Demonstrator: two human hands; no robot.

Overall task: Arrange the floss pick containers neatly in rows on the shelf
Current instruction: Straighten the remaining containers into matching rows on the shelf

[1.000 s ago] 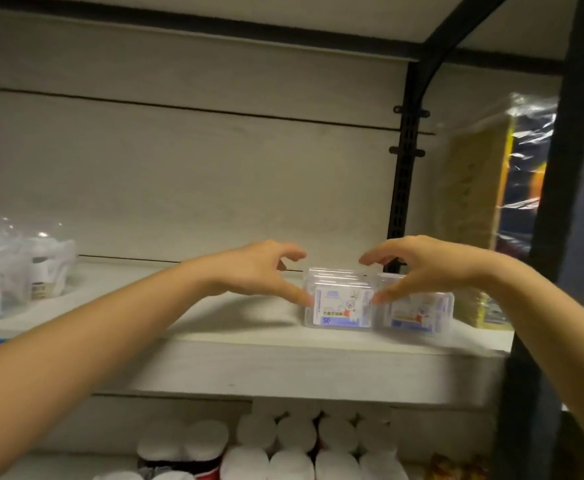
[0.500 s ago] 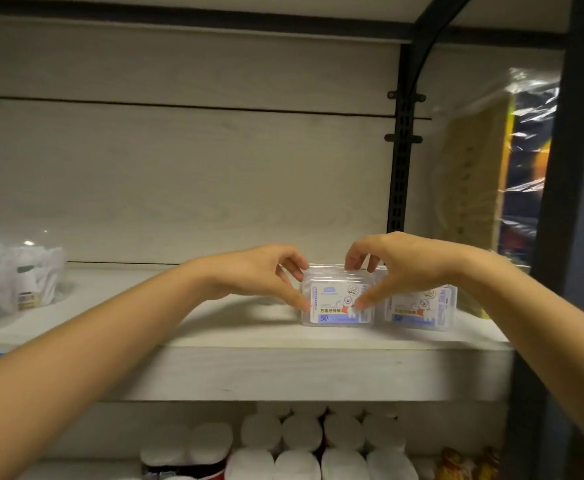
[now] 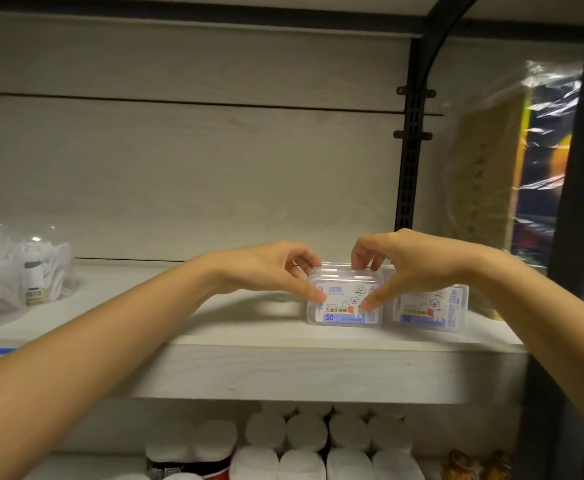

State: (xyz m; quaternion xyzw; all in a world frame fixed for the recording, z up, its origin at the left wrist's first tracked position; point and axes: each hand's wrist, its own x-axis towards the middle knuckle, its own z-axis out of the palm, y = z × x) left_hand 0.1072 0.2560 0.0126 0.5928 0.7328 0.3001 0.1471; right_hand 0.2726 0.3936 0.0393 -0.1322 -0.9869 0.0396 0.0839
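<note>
Two clear floss pick containers with blue-and-white labels stand side by side on the pale wooden shelf. My left hand and my right hand both pinch the left container, thumbs on its front face and fingers curled over its top back edge. The right container sits touching it, partly hidden behind my right hand.
Clear bags of small white items sit at the shelf's left end. A plastic-wrapped yellow package leans at the right by a black upright. White rolls fill the shelf below.
Both hands have closed in on the left container, fingers curling over its top; it now sits squarer and tight against the right one.
</note>
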